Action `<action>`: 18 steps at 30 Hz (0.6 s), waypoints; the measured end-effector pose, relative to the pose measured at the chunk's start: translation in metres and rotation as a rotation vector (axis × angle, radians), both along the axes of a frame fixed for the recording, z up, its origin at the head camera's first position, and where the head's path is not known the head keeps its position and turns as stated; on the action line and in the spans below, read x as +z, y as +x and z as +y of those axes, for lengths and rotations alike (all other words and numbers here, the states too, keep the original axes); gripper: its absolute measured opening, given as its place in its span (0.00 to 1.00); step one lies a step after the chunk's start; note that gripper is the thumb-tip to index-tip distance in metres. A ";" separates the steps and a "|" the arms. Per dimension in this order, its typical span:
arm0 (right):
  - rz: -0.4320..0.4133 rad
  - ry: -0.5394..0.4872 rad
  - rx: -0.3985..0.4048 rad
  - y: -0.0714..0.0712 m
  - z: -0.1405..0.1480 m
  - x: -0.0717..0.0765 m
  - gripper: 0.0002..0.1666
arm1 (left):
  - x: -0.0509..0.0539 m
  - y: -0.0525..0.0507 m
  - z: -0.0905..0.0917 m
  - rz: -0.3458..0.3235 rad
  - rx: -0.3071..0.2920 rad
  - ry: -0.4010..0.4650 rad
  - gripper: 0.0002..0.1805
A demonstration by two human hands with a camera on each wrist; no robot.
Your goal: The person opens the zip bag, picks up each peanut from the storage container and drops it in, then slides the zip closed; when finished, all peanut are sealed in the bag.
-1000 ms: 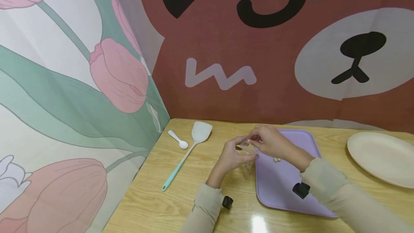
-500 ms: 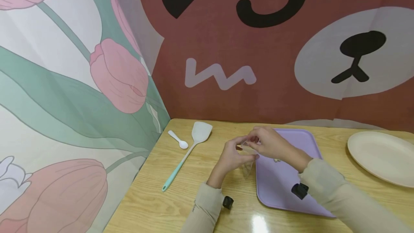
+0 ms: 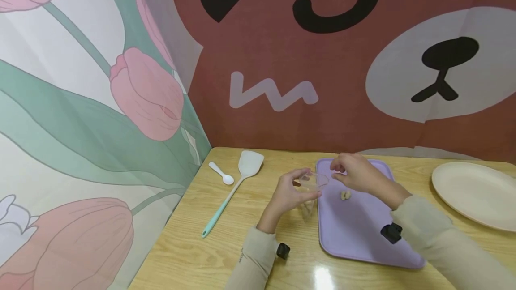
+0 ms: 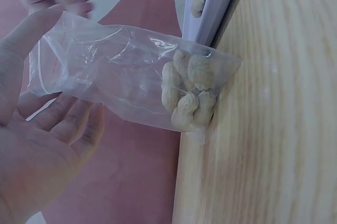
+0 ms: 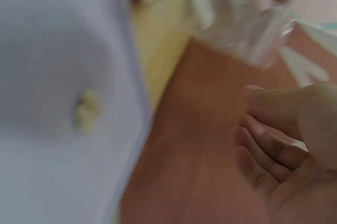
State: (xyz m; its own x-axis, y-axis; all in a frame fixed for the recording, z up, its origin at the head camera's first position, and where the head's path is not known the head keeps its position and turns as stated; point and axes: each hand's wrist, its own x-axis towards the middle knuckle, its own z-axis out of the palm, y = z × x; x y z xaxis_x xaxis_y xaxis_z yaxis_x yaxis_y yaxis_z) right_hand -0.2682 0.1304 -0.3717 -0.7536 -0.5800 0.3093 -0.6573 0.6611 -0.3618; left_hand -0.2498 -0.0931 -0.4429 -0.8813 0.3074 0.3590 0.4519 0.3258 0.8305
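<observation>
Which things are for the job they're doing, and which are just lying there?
Seem part of the job:
- clear bag, held by the left hand
- peanuts, in the bag and on the tray
- purple tray

Seem just lying about:
- white spoon
- spatula
- cream plate

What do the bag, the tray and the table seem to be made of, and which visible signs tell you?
Bag: thin clear plastic, glossy; peanuts show through and creases catch bright highlights.
Tray: probably moulded plastic, smooth, evenly purple with rounded corners.
Table: wood or wood-look laminate; grain shows, and a bright reflection suggests a glossy coating.
</observation>
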 end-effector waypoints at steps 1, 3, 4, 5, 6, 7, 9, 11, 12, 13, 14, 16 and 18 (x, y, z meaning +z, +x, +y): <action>-0.013 0.021 -0.004 -0.002 0.004 -0.004 0.08 | 0.000 0.000 0.000 0.000 0.002 0.002 0.34; -0.046 0.050 -0.003 -0.006 0.011 -0.015 0.07 | 0.000 0.000 0.000 0.004 0.006 0.002 0.34; -0.064 0.063 -0.004 -0.008 0.015 -0.021 0.07 | 0.000 0.000 0.000 0.003 0.005 0.003 0.34; -0.085 0.073 -0.002 -0.009 0.019 -0.026 0.07 | -0.001 0.000 0.000 0.005 0.004 0.002 0.34; -0.106 0.079 -0.003 -0.010 0.022 -0.031 0.07 | -0.001 0.000 0.000 0.005 0.003 0.002 0.34; -0.119 0.084 -0.004 -0.011 0.025 -0.037 0.07 | -0.001 0.000 0.000 0.002 0.002 0.002 0.34; -0.139 0.085 -0.002 -0.013 0.029 -0.047 0.06 | -0.001 0.000 0.000 -0.004 0.001 0.001 0.34; -0.141 0.076 -0.002 -0.015 0.032 -0.056 0.07 | -0.001 0.000 0.000 -0.006 0.002 -0.003 0.34; -0.141 0.070 -0.004 -0.015 0.032 -0.060 0.07 | -0.001 0.000 0.000 -0.008 0.002 -0.003 0.34; -0.134 0.061 -0.003 -0.016 0.033 -0.064 0.08 | -0.001 0.000 0.000 -0.010 0.001 -0.004 0.35; -0.129 0.054 0.000 -0.016 0.033 -0.068 0.09 | -0.002 0.000 -0.001 -0.011 0.000 -0.004 0.35; -0.109 0.051 0.011 -0.016 0.034 -0.074 0.11 | -0.002 0.000 -0.001 -0.008 -0.001 -0.003 0.35; -0.099 0.049 0.019 -0.016 0.034 -0.080 0.13 | -0.002 0.000 0.000 -0.009 -0.002 -0.001 0.35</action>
